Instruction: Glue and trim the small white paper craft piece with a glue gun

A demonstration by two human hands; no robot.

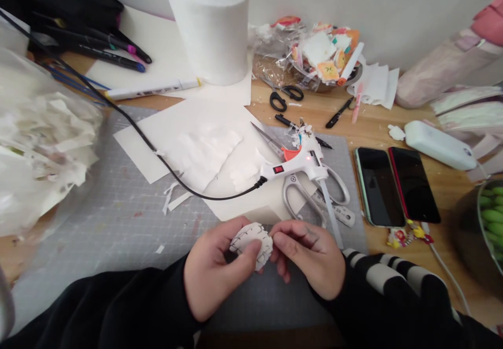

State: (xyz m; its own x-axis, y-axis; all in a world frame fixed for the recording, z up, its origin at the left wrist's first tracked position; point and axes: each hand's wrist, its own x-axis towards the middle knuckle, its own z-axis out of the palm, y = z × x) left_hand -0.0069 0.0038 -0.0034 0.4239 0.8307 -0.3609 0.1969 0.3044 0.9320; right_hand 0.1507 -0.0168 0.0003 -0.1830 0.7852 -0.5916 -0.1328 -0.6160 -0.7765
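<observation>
My left hand (pixel 222 268) is closed around a small round white paper piece (pixel 253 244) with dark pen lines near its edge; the thumb presses on its face. At the right edge of that piece, the thumb and forefinger of my right hand (pixel 308 257) are pinched together. Whether they grip the rim or some tiny bit there is hidden. Just beyond my hands lies a white hot glue gun (pixel 293 168) with a red switch and a glue stick in its back. It rests over large grey-handled scissors (pixel 293 194) and a metal ruler (pixel 338 210).
White paper sheets (pixel 157 134) cover part of the grey cutting mat (pixel 129 223). A black cable (pixel 188 189) crosses them. A paper roll (pixel 216 29) stands behind. Two phones (pixel 379 186) lie at right, near a bowl (pixel 469 228). A bag of scraps (pixel 47 139) sits left.
</observation>
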